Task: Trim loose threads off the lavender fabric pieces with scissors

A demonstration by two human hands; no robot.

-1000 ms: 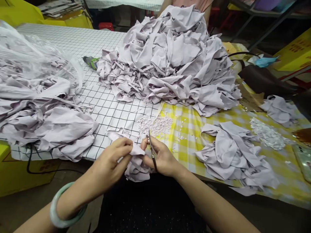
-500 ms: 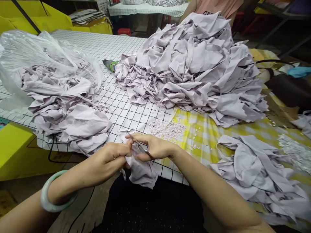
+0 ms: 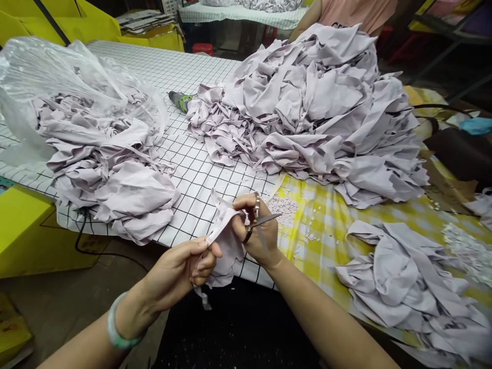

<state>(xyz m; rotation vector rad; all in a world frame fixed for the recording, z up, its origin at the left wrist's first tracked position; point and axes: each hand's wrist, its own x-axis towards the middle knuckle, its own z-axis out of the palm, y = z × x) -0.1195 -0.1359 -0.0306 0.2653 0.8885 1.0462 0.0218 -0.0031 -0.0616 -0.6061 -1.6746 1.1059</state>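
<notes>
Scissors [image 3: 269,218] now point away from the cloth [image 3: 228,251] at the near edge of the table [image 3: 192,179]; your left hand [image 3: 172,274] pinches it, your right hand [image 3: 271,250] grips both, apparently mid-adjustment, calling for steady tension.

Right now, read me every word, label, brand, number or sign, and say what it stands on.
"GE" or "CE", unclear: pink shirt, letters partly behind the large fabric pile.
Too blurred: red print on the larger yellow box at left.
Too blurred: red marks on the small yellow box, bottom left corner.
Nothing else is legible.
</notes>
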